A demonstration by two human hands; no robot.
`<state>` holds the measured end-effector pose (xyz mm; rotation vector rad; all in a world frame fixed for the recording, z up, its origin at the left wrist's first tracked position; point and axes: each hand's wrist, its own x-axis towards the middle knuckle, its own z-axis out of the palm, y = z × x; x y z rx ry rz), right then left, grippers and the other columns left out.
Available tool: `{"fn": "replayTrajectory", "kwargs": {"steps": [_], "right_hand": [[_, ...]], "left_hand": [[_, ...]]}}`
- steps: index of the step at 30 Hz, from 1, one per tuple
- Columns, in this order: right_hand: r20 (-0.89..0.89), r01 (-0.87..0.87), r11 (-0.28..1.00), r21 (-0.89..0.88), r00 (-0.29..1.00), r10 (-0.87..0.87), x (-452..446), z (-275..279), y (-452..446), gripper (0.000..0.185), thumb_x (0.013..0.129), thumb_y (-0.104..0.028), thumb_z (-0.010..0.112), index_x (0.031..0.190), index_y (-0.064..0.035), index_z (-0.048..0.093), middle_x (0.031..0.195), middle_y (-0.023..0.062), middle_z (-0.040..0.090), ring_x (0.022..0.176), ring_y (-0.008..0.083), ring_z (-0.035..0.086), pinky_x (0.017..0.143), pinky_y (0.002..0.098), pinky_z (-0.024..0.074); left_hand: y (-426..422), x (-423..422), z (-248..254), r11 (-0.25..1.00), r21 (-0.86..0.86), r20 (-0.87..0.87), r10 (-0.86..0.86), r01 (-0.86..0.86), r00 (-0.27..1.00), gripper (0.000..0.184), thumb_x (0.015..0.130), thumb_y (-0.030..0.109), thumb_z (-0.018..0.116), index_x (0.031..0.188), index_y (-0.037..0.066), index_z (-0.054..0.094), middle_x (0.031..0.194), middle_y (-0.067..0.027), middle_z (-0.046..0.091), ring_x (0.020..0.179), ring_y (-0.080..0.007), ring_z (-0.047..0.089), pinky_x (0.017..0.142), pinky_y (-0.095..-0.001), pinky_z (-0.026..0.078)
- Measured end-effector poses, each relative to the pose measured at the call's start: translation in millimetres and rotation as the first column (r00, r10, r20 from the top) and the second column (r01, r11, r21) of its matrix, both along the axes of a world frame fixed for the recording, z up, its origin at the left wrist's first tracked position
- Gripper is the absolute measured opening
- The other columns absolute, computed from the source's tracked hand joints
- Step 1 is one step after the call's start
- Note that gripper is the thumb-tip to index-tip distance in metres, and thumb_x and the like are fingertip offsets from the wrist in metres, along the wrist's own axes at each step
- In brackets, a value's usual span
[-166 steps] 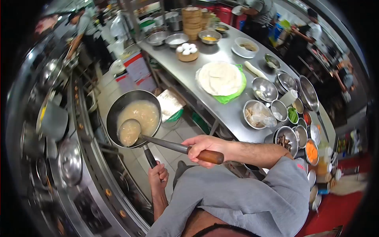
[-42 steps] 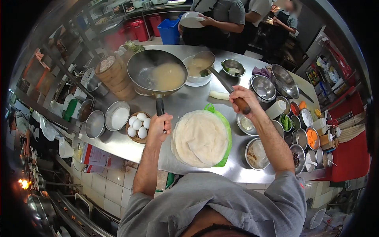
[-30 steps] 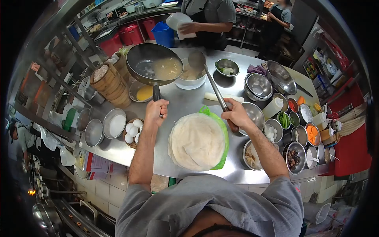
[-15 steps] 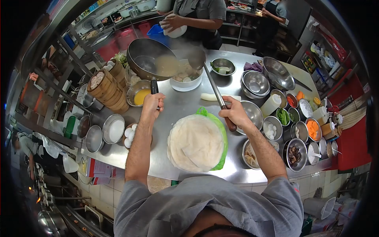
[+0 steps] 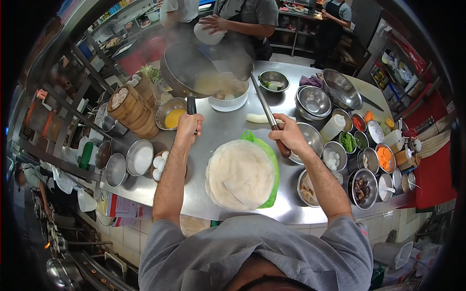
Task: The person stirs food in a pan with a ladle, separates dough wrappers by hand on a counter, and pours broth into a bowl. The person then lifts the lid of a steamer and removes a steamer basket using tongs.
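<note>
My left hand (image 5: 188, 128) is closed round the handle of a dark wok (image 5: 180, 68). The wok tips toward a white bowl (image 5: 229, 104), with cloudy liquid at its lower edge and steam rising. Pieces of food sit in the bowl. In my right hand (image 5: 290, 134) is the handle of a ladle (image 5: 262, 99), whose blurred head hangs by the bowl's far right side. Below my hands lies a stack of thin, pale round sheets (image 5: 239, 177) on a green plastic bag (image 5: 272, 167). A long white vegetable (image 5: 257, 118) rests close to my right hand.
Bamboo steamers (image 5: 128, 109), a bowl of yellow liquid (image 5: 165, 105) and eggs (image 5: 159, 165) stand left. Metal bowls (image 5: 314, 102), cut carrots (image 5: 384, 157), squeeze bottles (image 5: 333, 128) and a knife (image 5: 371, 103) are right. Across the table, a person (image 5: 247, 24) holds a white bowl (image 5: 209, 34).
The wok has tipped further and shifted slightly right and up, with more steam around it. The person opposite has raised the white bowl, and another person's body shows more beside them.
</note>
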<state>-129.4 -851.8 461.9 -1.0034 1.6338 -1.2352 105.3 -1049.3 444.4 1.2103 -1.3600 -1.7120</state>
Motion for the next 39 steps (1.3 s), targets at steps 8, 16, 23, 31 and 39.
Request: {"fn": "replayTrajectory", "kwargs": {"steps": [8, 16, 23, 31, 39], "right_hand": [[-0.396, -0.049, 0.998, 0.050, 0.916, 0.065, -8, -26, -24, 0.064, 0.066, -0.002, 0.060, 0.126, 0.0062, 0.039, 0.072, 0.0108, 0.059, 0.060, 0.0167, 0.056, 0.056, 0.0290, 0.0441], [-0.620, -0.061, 0.984, 0.165, 0.770, 0.152, 0, -31, -33, 0.063, 0.064, -0.007, 0.061, 0.124, 0.0010, 0.045, 0.080, 0.0195, 0.061, 0.075, 0.0303, 0.062, 0.070, 0.0382, 0.0472], [-0.712, 0.020, 0.999, 0.047, 0.702, 0.019, 6, -45, -22, 0.064, 0.062, -0.008, 0.061, 0.124, 0.0004, 0.045, 0.082, 0.0209, 0.062, 0.077, 0.0311, 0.062, 0.070, 0.0382, 0.0470], [-0.475, 0.042, 0.998, -0.043, 0.878, -0.057, 9, -38, -6, 0.064, 0.064, -0.008, 0.063, 0.125, -0.0001, 0.044, 0.085, 0.0204, 0.062, 0.078, 0.0306, 0.061, 0.072, 0.0383, 0.0477], [-0.448, 0.085, 0.996, -0.025, 0.889, -0.088, 19, -42, 5, 0.065, 0.065, -0.007, 0.063, 0.127, -0.0018, 0.043, 0.082, 0.0168, 0.061, 0.075, 0.0279, 0.061, 0.071, 0.0365, 0.0476]], "left_hand": [[6, -3, 1, 0.998, -0.053, 0.066, 0.024, -0.020, 0.998, 0.016, 0.071, 0.006, 0.058, 0.060, 0.008, 0.046, 0.051, 0.0014, 0.043, 0.037, -0.0079, 0.038, 0.032, -0.0244, 0.027], [1, -6, -6, 0.992, -0.119, 0.116, 0.061, -0.047, 0.991, 0.019, 0.066, 0.004, 0.058, 0.052, 0.006, 0.046, 0.046, -0.0007, 0.043, 0.035, -0.0100, 0.040, 0.031, -0.0265, 0.031], [1, -6, -10, 0.978, -0.208, 0.168, 0.062, -0.026, 0.984, 0.017, 0.069, 0.005, 0.057, 0.055, 0.005, 0.046, 0.047, -0.0001, 0.043, 0.035, -0.0088, 0.040, 0.029, -0.0253, 0.029], [-1, -9, -18, 0.933, -0.361, 0.336, 0.120, 0.010, 0.934, 0.012, 0.066, 0.006, 0.058, 0.061, -0.003, 0.050, 0.048, -0.0072, 0.050, 0.036, -0.0151, 0.049, 0.030, -0.0299, 0.038], [12, -14, -16, 0.866, -0.492, 0.503, 0.199, 0.089, 0.841, 0.020, 0.066, 0.009, 0.057, 0.078, -0.007, 0.052, 0.063, -0.0194, 0.059, 0.053, -0.0297, 0.061, 0.046, -0.0379, 0.048]]}}
